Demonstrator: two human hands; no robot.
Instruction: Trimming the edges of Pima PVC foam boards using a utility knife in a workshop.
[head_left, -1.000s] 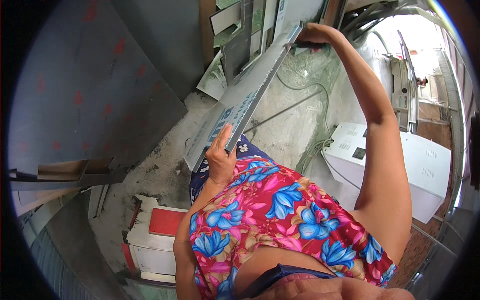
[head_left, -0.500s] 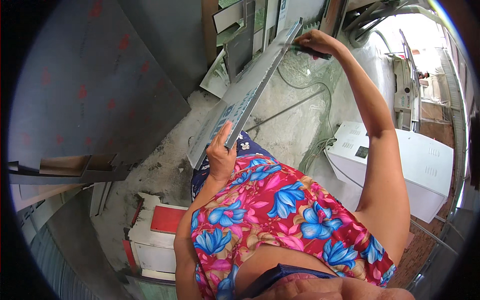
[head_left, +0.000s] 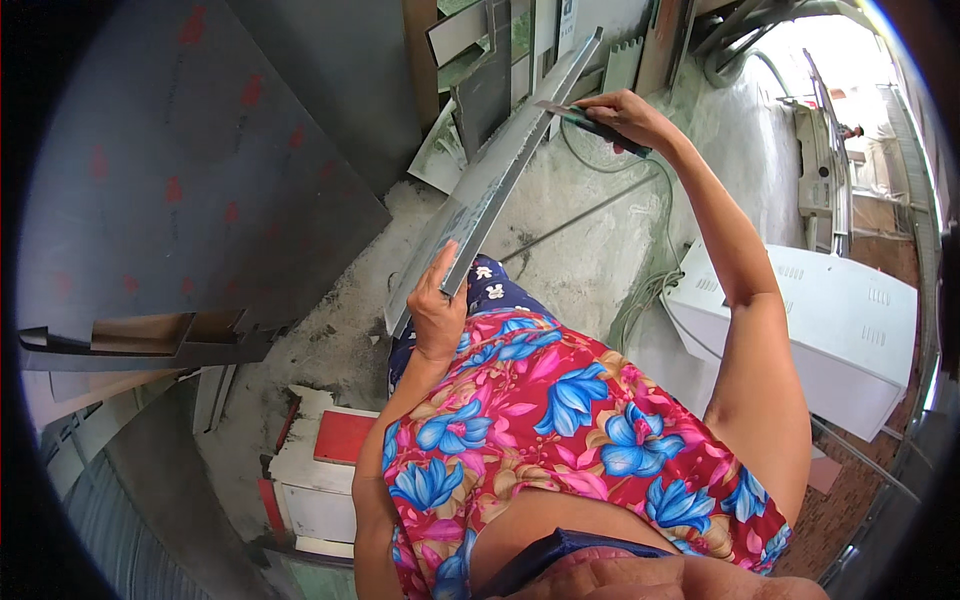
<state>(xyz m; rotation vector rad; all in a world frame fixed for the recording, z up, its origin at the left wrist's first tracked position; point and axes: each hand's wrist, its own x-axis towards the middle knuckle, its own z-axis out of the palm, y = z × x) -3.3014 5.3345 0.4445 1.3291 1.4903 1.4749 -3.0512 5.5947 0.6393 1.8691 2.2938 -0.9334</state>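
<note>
A long, thin grey panel [head_left: 500, 170] with blue print on its face leans at a slant in front of me, its near end by my thighs. My left hand [head_left: 437, 310] grips its near part, with the fingers flat on the printed face and the thumb at the edge. My right hand [head_left: 627, 115] is closed around the dark handle of a utility knife [head_left: 607, 130]. The metal blade reaches left to the panel's right edge, towards its far end. I cannot tell whether the blade presses on the edge.
A large dark sheet [head_left: 180, 190] with red marks stands at the left. Several offcuts [head_left: 470, 110] lean at the back. A white metal cabinet [head_left: 800, 310] stands right, beside a coiled cable [head_left: 645, 300]. A red and white box [head_left: 325, 470] sits lower left on the concrete floor.
My right hand and the knife have moved down along the panel's edge, nearer to me, and the blade shows more clearly. My left hand keeps its grip, with the panel tilted slightly more edge-on.
</note>
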